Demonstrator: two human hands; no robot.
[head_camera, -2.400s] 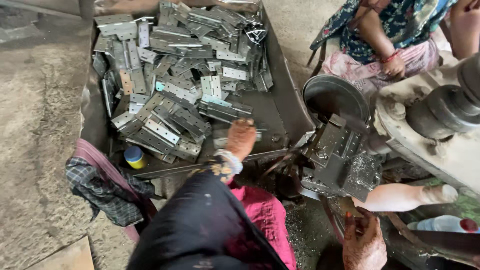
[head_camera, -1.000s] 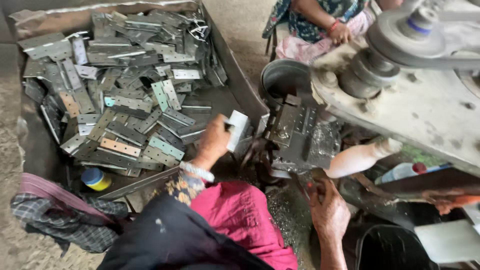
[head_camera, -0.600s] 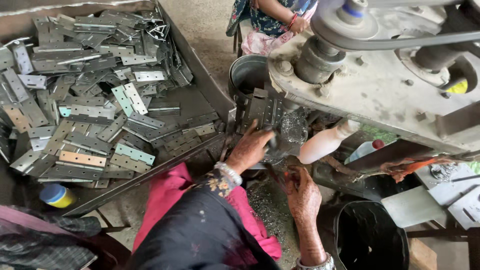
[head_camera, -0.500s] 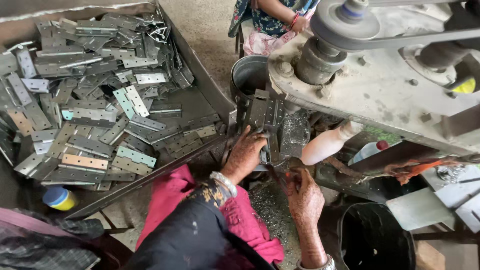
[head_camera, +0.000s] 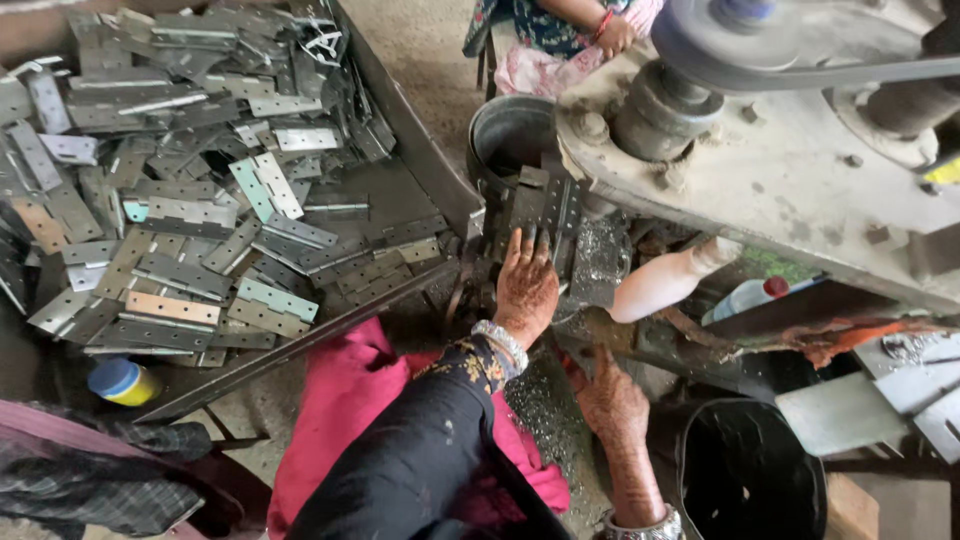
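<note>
Hinges (head_camera: 200, 215) fill the big metal tray (head_camera: 420, 160) on the left — flat grey plates with rows of screw holes, heaped loosely, a few of them pale green or rust-tinted. The left hand (head_camera: 524, 285) reaches out from a dark embroidered sleeve (head_camera: 420, 460) with a beaded bracelet at the wrist; its fingers (head_camera: 530, 245) are stretched flat and pressed on a hinge plate (head_camera: 545, 205) that lies on the bed of the machine (head_camera: 760, 150), just past the tray's near corner. The palm faces down, so whether the fingers pinch the plate or only rest on it I cannot tell. The right hand (head_camera: 612, 400) hangs lower, beside the machine's base and just left of a black bucket (head_camera: 745, 470); its fingers curl downward, and what they close on, if anything, is hidden. Metal shavings (head_camera: 545, 420) are scattered on the ground between the 2 hands. A white plastic bottle (head_camera: 665, 280) lies tilted under the machine's heavy grey casting, with a blue bottle with a red cap (head_camera: 745, 297) behind it. A round grey pail (head_camera: 510, 135) stands behind the hinge plate. At the top, another person's hand (head_camera: 615, 35) rests above pink cloth. A blue and yellow cap-shaped tub (head_camera: 122, 381) sits by the tray's near edge, next to pink fabric (head_camera: 350, 400) over the lap.
</note>
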